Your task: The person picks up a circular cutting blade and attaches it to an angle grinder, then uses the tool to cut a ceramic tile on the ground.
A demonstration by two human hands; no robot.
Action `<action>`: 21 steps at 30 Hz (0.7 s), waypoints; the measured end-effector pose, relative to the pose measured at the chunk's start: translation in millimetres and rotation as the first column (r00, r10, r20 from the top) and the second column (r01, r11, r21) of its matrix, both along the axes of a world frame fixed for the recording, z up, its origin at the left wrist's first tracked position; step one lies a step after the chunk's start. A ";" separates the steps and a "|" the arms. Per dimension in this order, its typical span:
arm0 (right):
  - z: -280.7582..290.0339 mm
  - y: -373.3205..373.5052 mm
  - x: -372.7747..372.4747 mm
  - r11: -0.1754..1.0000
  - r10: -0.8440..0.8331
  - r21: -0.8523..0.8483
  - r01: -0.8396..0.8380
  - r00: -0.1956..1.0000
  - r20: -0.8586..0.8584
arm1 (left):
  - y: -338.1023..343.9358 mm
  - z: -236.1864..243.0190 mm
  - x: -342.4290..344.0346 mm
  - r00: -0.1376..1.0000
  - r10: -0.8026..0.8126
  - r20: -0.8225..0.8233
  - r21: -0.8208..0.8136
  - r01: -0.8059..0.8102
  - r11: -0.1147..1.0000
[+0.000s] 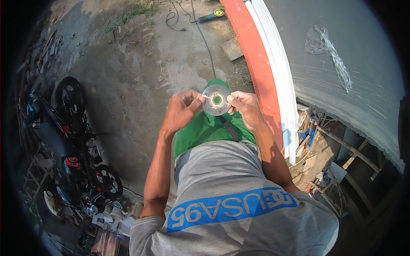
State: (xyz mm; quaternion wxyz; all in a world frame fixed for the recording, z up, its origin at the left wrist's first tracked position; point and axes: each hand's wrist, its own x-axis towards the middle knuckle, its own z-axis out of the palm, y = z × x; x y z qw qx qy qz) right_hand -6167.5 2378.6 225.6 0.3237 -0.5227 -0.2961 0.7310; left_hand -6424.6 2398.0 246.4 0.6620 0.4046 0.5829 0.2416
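Between my two hands, in front of my waist, is a thin, see-through round disc with a hole in its middle and a brownish ring around that hole. My left hand pinches the disc's left edge between thumb and fingers. On the opposite edge, the thumb and fingers of my right hand grip it too. The green cloth of my shorts shows through the hole. What the disc belongs to, I cannot tell.
An angle grinder lies on the concrete ahead, its dark cord running toward me. A motorcycle stands at left. To the right are long red and white panels, a grey sheet with clear plastic on it, and wood scraps.
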 end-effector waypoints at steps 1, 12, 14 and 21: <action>-3.0 18.6 -5.3 0.999 -0.037 0.002 0.037 0.999 0.010 | 20.5 -0.9 -4.3 1.000 -0.015 -0.007 -0.009 0.015 1.000; -71.8 271.0 -46.8 0.993 -0.110 -0.050 0.107 0.992 -0.061 | 264.9 -46.5 -43.3 0.998 -0.058 -0.017 -0.091 0.056 0.994; -66.7 310.6 -58.4 0.993 -0.117 -0.012 0.117 0.992 -0.050 | 312.3 -48.7 -57.8 0.997 -0.080 0.008 -0.092 0.081 0.992; -48.0 400.5 -83.9 0.965 -0.257 -0.045 0.257 0.966 0.019 | 451.5 -50.2 -80.1 0.966 -0.230 0.116 -0.145 0.245 0.959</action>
